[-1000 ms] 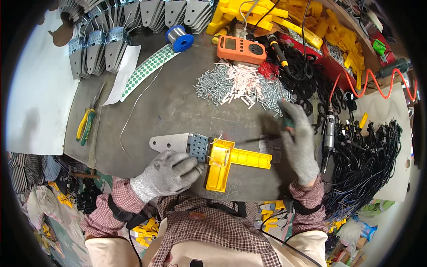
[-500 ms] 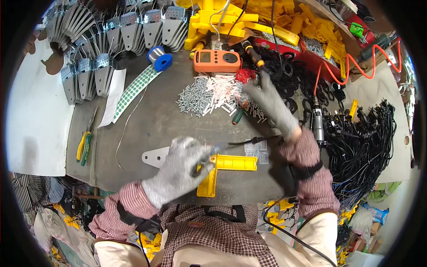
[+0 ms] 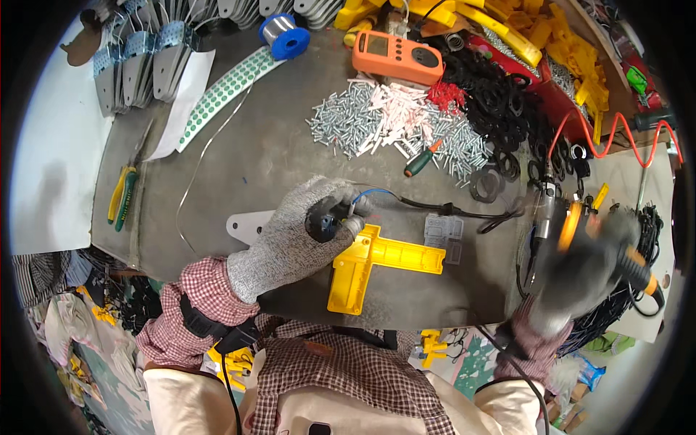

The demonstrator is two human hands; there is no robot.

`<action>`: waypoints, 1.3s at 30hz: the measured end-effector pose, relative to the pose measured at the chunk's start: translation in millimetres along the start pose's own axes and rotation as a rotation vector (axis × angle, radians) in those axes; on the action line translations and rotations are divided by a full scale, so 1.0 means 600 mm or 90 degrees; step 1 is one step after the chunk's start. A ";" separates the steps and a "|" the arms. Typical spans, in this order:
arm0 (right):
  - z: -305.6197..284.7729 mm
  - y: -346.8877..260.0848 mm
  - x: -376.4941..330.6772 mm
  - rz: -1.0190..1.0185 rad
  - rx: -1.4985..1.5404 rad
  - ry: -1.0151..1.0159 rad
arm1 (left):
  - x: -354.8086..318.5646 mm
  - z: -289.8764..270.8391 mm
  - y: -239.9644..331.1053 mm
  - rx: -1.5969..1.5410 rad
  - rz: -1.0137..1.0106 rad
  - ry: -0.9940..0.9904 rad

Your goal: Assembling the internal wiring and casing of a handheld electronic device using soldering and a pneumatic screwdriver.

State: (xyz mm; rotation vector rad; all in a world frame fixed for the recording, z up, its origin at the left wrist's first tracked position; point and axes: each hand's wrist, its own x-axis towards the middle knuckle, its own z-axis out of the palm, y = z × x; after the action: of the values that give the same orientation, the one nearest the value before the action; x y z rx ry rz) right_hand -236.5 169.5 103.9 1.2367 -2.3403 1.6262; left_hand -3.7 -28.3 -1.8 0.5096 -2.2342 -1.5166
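Note:
My left hand (image 3: 297, 228), in a grey knit glove, is closed around a small round black part (image 3: 322, 221) and a thin blue wire (image 3: 373, 192). The wire comes from a black cable (image 3: 449, 209) lying to the right across the table. Just beneath the fingers is an open yellow T-shaped plastic housing (image 3: 351, 279). A grey metal plate (image 3: 245, 226) is partly covered by this hand. Over on the right, my gloved right hand (image 3: 580, 272), smeared by motion, grips a corded black-and-orange handled tool (image 3: 636, 268), seemingly a soldering iron. Its tip cannot be made out.
Piled screws (image 3: 344, 119), pale sleeves (image 3: 399, 116) and a green-handled screwdriver (image 3: 420, 161) lie ahead, below an orange meter (image 3: 397, 58). A solder spool (image 3: 284, 36) and pliers (image 3: 122, 196) are leftward. An air screwdriver (image 3: 544, 210) hangs near the right hand.
The right hand has swung from the far middle to the right side, bringing the black-and-orange tool. The left hand stays by the yellow housing. The whole view has shifted.

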 end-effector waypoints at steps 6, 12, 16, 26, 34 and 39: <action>0.011 0.081 -0.138 0.027 0.183 -0.213 | -0.008 0.021 -0.032 0.144 0.098 0.115; 0.042 0.076 -0.153 0.102 0.151 -0.093 | -0.013 0.023 -0.021 0.201 0.123 0.119; 0.048 0.055 -0.141 0.113 0.166 -0.133 | -0.022 0.026 -0.030 0.218 0.127 0.131; 0.068 0.049 -0.140 0.078 0.137 -0.178 | -0.014 0.015 -0.019 0.164 0.137 0.075; 0.089 0.012 -0.148 0.202 0.182 -0.137 | -0.008 0.020 -0.015 0.035 0.053 0.104; 0.077 0.026 -0.149 0.237 0.321 -0.202 | -0.010 0.019 -0.023 0.051 0.111 0.084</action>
State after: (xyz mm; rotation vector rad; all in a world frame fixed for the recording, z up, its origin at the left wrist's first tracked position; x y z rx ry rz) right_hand -166.9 186.5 31.4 1.2602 -2.5572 2.4207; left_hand -3.4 -21.2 -19.3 0.4147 -2.1819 -1.2737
